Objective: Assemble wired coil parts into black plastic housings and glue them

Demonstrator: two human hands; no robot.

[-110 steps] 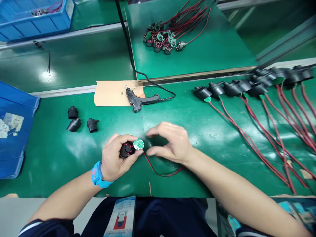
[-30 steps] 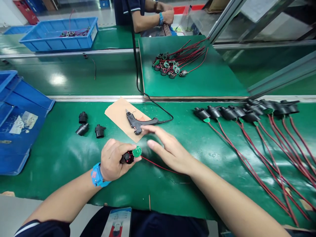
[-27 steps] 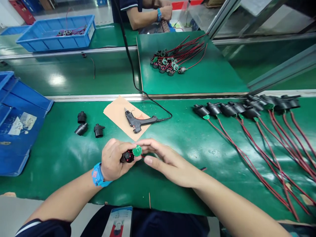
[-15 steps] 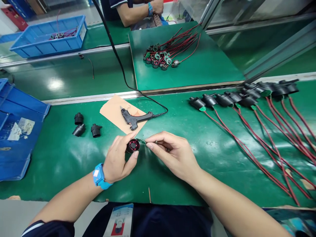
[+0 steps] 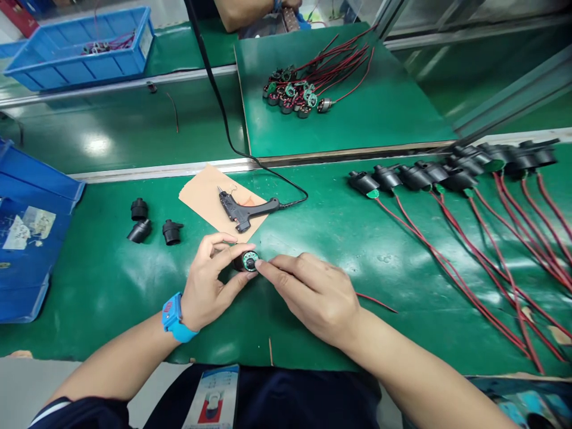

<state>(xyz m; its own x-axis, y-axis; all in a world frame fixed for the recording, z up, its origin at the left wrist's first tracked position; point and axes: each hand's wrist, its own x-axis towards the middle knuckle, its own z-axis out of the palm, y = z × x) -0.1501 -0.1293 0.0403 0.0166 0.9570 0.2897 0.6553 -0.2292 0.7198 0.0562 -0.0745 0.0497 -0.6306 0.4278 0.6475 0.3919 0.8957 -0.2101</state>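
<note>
My left hand (image 5: 214, 271) grips a small round black motor (image 5: 240, 262) between thumb and fingers, its open end turned toward my right hand. A green ring-shaped circuit board (image 5: 251, 256) lies at that end face. My right hand (image 5: 313, 292) is closed, with its fingertips on the board's right edge; its thumb is mostly hidden. From beneath that hand a red wire (image 5: 378, 302) runs out to the right. Behind my hands, a black glue gun (image 5: 250, 213) lies on a tan sheet of cardboard (image 5: 203, 193).
Three black caps (image 5: 171, 232) stand on the left of the green table (image 5: 111, 286), beside blue bins (image 5: 31, 256). Black housings with red wires (image 5: 415, 177) line the right. Wired motors (image 5: 290, 98) lie on a raised board; a co-worker's arm (image 5: 250, 12) is beyond.
The green circuit board, held apart beside the motor before, is now against its end face. My right hand has turned over and moved in; a red wire now shows beyond it.
</note>
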